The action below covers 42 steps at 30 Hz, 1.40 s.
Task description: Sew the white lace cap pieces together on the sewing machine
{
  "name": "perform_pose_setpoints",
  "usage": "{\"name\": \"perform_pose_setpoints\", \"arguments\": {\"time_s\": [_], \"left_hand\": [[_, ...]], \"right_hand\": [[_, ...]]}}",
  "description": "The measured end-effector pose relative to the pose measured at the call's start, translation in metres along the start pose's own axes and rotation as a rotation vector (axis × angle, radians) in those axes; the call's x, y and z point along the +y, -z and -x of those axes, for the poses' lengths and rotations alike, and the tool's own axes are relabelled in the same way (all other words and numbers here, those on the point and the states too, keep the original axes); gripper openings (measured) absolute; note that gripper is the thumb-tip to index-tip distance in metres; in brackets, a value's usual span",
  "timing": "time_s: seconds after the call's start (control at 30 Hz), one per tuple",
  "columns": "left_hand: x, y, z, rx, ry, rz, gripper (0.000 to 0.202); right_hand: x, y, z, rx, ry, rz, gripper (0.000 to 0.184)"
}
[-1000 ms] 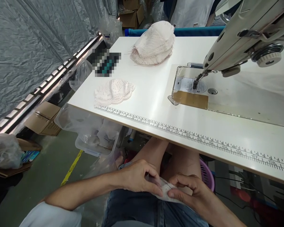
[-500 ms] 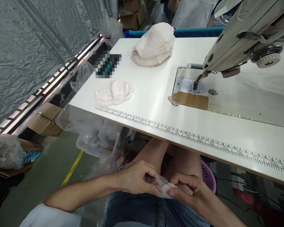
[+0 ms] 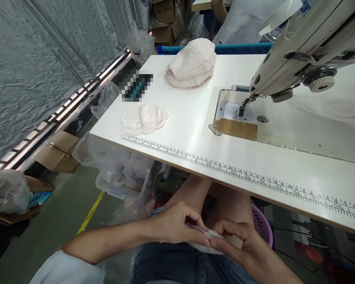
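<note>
Pinching with left hand (image 3: 177,225) one edge of lace (image 3: 210,234), held over the lap (image 3: 183,263), and with right hand (image 3: 239,241) the other. Risks slipping from so light a fingertip grip, dropping to the floor (image 3: 62,215); risks stretching if tugged unevenly.

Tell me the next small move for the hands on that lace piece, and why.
Probably lift the lace piece onto the table toward the presser foot. The left hand and right hand both pinch it low over the lap, below the table edge, and the plate beneath the foot lies bare.
</note>
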State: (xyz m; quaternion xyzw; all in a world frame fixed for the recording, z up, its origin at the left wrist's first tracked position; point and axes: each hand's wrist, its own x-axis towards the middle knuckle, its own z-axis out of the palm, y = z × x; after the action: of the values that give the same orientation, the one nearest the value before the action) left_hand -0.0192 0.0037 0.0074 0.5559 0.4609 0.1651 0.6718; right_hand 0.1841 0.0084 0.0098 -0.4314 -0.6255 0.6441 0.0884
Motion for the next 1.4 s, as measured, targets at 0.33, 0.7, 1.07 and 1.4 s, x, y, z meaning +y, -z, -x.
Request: {"name": "perform_pose_setpoints", "arguments": {"time_s": [0.33, 0.7, 1.07, 1.4], "left_hand": [[0.005, -0.004, -0.002, 0.067, -0.05, 0.022, 0.019], [0.006, -0.005, 0.001, 0.035, 0.0, 0.062, 0.027], [0.011, -0.007, -0.001, 0.052, 0.219, 0.061, 0.037], [0.02, -0.006, -0.013, -0.126, 0.274, 0.178, 0.058]], "right_hand": [[0.005, 0.003, 0.005, 0.031, 0.009, 0.225, 0.021], [0.005, 0.002, 0.005, 0.048, 0.039, 0.17, 0.024], [0.0, 0.004, 0.011, 0.057, 0.044, 0.127, 0.031], [0.003, 0.007, 0.019, 0.085, 0.029, 0.24, 0.026]]}}
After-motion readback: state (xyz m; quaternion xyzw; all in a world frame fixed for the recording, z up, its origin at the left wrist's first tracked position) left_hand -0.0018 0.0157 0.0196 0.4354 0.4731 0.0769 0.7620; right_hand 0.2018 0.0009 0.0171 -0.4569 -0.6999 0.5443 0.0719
